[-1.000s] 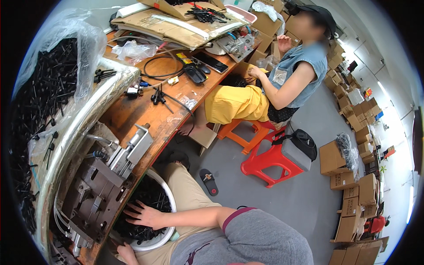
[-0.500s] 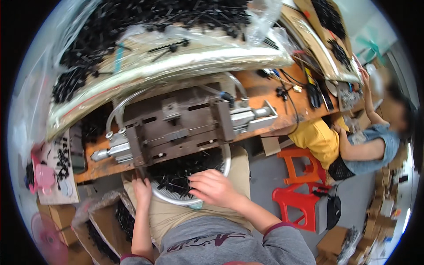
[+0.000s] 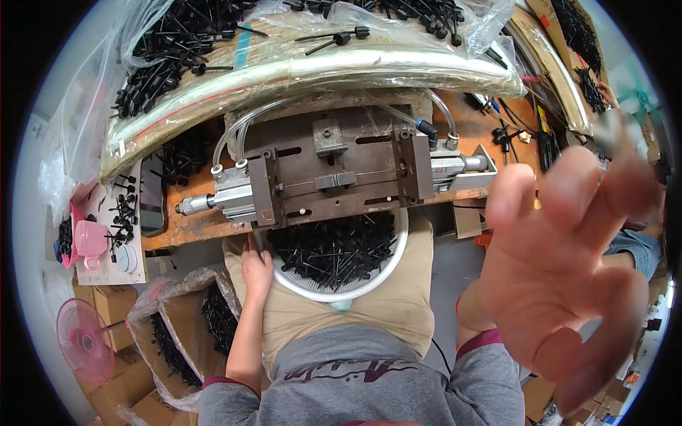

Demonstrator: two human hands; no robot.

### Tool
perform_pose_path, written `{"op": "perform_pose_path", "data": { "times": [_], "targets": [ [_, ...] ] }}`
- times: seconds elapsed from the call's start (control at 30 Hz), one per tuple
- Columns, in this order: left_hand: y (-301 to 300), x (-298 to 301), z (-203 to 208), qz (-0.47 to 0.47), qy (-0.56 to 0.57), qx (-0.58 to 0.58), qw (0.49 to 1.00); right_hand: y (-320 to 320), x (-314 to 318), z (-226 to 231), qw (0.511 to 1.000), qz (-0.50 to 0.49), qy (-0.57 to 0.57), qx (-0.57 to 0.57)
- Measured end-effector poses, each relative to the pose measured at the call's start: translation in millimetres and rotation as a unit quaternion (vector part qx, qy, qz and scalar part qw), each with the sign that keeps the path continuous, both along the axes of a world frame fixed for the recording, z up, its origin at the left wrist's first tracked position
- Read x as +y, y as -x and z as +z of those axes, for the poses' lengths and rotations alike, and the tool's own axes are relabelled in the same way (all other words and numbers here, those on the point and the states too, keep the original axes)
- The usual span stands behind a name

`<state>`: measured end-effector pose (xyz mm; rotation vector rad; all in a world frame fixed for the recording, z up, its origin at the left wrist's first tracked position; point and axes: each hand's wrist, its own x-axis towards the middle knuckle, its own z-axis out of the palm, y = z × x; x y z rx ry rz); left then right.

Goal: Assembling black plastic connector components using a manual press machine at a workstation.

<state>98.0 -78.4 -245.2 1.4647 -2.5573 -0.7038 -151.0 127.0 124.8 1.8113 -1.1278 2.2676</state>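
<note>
My right hand [image 3: 561, 263] is raised close to the camera at the right, palm showing, fingers apart and somewhat curled, with nothing in it. At the left side of a white round basket [image 3: 317, 294], my left hand [image 3: 257, 270] is closed at the rim, its fingertips partly hidden near the bench edge. The basket rests on my lap and holds a heap of black stemmed plastic parts [image 3: 334, 252]. Just beyond it, a brown metal fixture [image 3: 298, 170] sits on the bench, with a small grey block [image 3: 335, 180] at its middle and a silver cylinder [image 3: 234, 199] at its left end.
More black parts [image 3: 170, 57] lie on a plastic-wrapped board [image 3: 305, 67] behind the fixture. Clear hoses [image 3: 238, 128] arch over the orange-brown bench [image 3: 170, 231]. At left are a pink cup [image 3: 91, 238], a pink fan [image 3: 85, 339] and a lined carton [image 3: 170, 319] with black parts. A person sits at right, mostly hidden.
My right hand has left the basket and risen toward the camera at the right. My left hand stays at the basket's left side. The whole view has shifted.
</note>
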Motion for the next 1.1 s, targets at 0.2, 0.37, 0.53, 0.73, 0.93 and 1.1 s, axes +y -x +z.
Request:
{"op": "perform_pose_path", "data": {
  "times": [0.2,0.37,0.53,0.73,0.93,1.1],
  "targets": [
    [1,3,1,-0.002,0.044,0.041,0.998,40,-37,0,0.909,-0.299,-0.189,0.222],
    [4,4,-5,-0.008,0.055,0.051,0.997,100,-116,-20,0.876,-0.284,-0.232,0.313],
    [4,5,-4,-0.009,0.050,0.045,0.998,134,-149,-30,0.790,-0.304,-0.386,0.367],
    [7,7,7,-0.010,0.037,0.031,0.999,132,-133,-30,0.835,-0.281,-0.315,0.354],
    [6,12,13,-0.033,0.078,0.113,0.990,131,-129,-42,0.859,-0.298,-0.215,0.356],
    [1,38,50,-0.049,0.086,0.166,0.981,132,-127,-48,0.876,-0.298,-0.182,0.333]
  ]
}}
